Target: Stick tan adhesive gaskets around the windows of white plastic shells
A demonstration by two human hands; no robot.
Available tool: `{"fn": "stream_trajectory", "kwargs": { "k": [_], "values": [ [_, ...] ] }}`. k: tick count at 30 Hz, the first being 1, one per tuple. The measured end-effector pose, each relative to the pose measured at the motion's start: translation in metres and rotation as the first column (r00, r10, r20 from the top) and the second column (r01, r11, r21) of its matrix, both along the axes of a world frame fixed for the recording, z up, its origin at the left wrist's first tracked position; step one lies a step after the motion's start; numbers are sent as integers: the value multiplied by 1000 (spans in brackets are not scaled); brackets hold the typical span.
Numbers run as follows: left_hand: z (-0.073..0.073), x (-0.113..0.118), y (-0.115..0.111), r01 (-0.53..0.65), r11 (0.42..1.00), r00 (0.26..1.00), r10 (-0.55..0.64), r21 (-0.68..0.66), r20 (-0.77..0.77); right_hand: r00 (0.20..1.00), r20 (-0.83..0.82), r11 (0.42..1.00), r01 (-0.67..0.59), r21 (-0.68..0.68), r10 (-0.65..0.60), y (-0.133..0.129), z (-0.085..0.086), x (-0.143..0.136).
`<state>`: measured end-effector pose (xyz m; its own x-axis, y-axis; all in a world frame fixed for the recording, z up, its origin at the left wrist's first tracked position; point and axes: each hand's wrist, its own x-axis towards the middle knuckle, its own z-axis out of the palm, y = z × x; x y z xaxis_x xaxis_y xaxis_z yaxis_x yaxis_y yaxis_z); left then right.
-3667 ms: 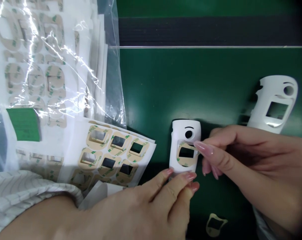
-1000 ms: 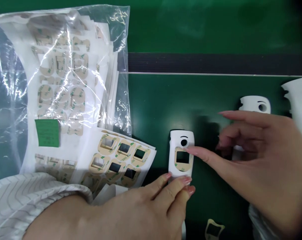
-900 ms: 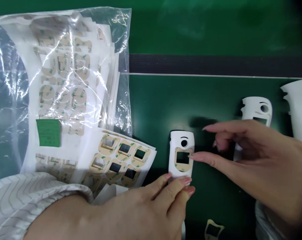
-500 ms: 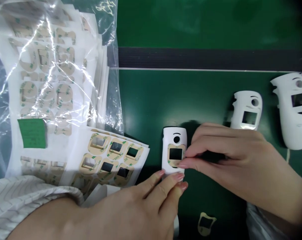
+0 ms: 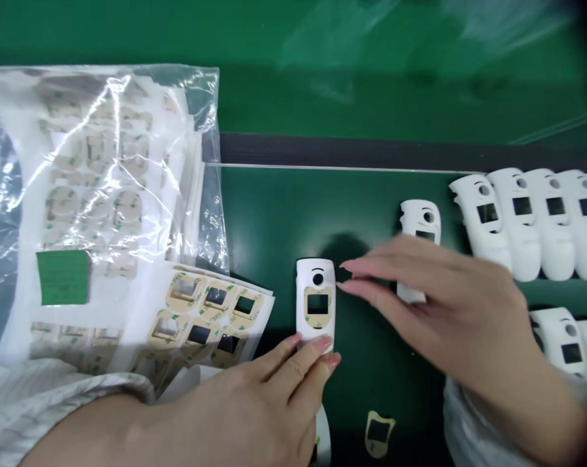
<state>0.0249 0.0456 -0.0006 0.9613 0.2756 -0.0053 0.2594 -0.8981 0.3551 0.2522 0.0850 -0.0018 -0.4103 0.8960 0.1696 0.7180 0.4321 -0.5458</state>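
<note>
A slim white plastic housing (image 5: 301,279), with a round hole and a square window, lies upright on the green work surface. Around its window sits a tan adhesive sticker (image 5: 317,320) with green print. The fingers of my left hand (image 5: 278,402) hold the housing's lower end; the thumb is hidden. Just right of the housing hovers my right hand (image 5: 449,305), thumb and forefinger slightly apart, with nothing visible between them. Behind this hand a second white housing (image 5: 419,214) is partly covered. A loose tan sticker (image 5: 372,447) lies below, near the front.
At the left, a clear plastic bag (image 5: 208,194) covers stacked sticker sheets, with a green card (image 5: 63,277) on top. A sticker sheet (image 5: 261,301) angles out beside my left forearm. Several white housings (image 5: 527,250) stand in a row at the right, others (image 5: 558,337) below them.
My right hand has let go of the sticker's right edge and drawn slightly away from the housing. My left hand stays on it. The view has shifted, showing more housings at right.
</note>
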Motion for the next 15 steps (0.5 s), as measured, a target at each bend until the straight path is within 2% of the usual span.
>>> {"fn": "stream_trajectory", "kwargs": {
  "k": [2,5,9,12,15],
  "values": [
    [-1,0,0,-14,1000,1000,14,1,6,995,97,996,-24,89,15,-24,-3,-3],
    [-2,2,-2,-53,999,998,53,3,15,962,264,988,-103,115,69,-55,-16,-6],
    [-1,4,-3,-61,997,998,60,38,21,924,382,982,-101,159,33,-69,-33,-9],
    [6,1,5,-6,999,1000,7,48,-9,945,325,976,-99,194,31,-67,-36,-9],
    [21,-5,20,166,983,983,-159,79,-90,995,96,977,13,211,-34,-63,-42,-6]
  ]
}}
